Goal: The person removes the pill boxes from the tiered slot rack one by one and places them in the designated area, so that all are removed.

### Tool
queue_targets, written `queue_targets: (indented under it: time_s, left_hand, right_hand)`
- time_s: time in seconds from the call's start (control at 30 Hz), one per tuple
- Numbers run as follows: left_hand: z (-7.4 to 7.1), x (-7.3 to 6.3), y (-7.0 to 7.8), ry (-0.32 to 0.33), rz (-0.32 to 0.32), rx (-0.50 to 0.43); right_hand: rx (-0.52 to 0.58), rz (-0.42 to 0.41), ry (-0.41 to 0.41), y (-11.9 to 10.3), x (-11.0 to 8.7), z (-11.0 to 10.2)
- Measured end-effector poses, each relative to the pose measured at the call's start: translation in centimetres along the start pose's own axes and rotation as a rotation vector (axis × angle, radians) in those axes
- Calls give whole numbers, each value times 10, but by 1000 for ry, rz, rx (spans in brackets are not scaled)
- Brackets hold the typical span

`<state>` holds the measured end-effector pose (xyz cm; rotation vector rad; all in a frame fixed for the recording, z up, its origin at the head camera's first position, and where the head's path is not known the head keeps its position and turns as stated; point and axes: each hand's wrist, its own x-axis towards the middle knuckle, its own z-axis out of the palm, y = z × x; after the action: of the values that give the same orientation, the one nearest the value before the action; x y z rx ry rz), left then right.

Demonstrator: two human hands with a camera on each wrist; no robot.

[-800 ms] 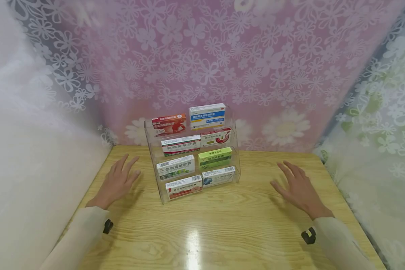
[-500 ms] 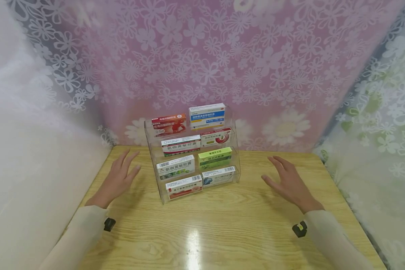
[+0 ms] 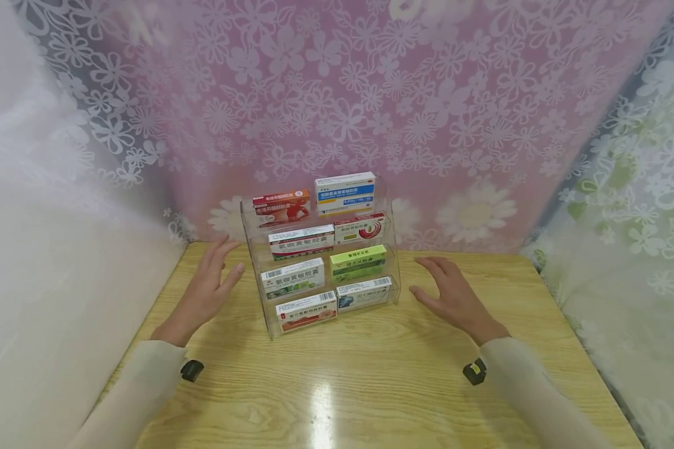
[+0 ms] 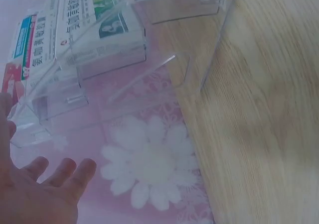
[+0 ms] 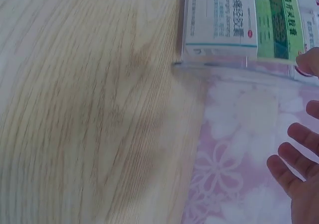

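A clear tiered display rack point(image 3: 256, 284) stands on the table with two medicine boxes on each tier. At the top are a red box point(image 3: 281, 207) and a white-and-blue box point(image 3: 345, 194); a green box point(image 3: 358, 263) and a white box with a green band point(image 3: 293, 279) share a lower tier. My left hand point(image 3: 202, 296) hovers just left of the rack, fingers spread and holding nothing. To the right, my right hand point(image 3: 455, 296) faces the rack with relaxed fingers, a small gap away. Both wrist views show the rack's clear side close to the fingers.
The wood-grain table point(image 3: 337, 386) reaches back to a pink flowered curtain point(image 3: 337, 112). Pale sheets hang along the left and right sides. A small black device point(image 3: 192, 370) sits at the left wrist and a similar device point(image 3: 474, 371) at the right.
My right hand has moved left toward the rack. My left hand has shifted slightly right and forward. The rack and its boxes stay where they were.
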<state>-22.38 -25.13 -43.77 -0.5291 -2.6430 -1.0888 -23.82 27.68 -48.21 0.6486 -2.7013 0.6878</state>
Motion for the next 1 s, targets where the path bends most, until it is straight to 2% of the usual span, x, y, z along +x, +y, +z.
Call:
queue_targets:
  time_s: [0.17,0.3,0.57,0.7,0.83,1.0]
  left_hand:
    - [5,0,8,-8,21,-29]
    - [12,0,9,-26,30,-41]
    - [26,2,7,-25,4,-87]
    - [33,1,6,-30,-2,-114]
    - [39,0,4,-22,1,-133]
    - [44,0,2,-6,4,-160]
  right_hand:
    - [14,-60,-2,-14,11,10]
    - [16,-92,-22,-21,16,22]
    - [20,-173,-30,-33,23,34]
    - [22,-167,-83,-37,25,39]
    - [-14,-175,-139,-41,26,43]
    - [-115,-248,-106,-42,27,47]
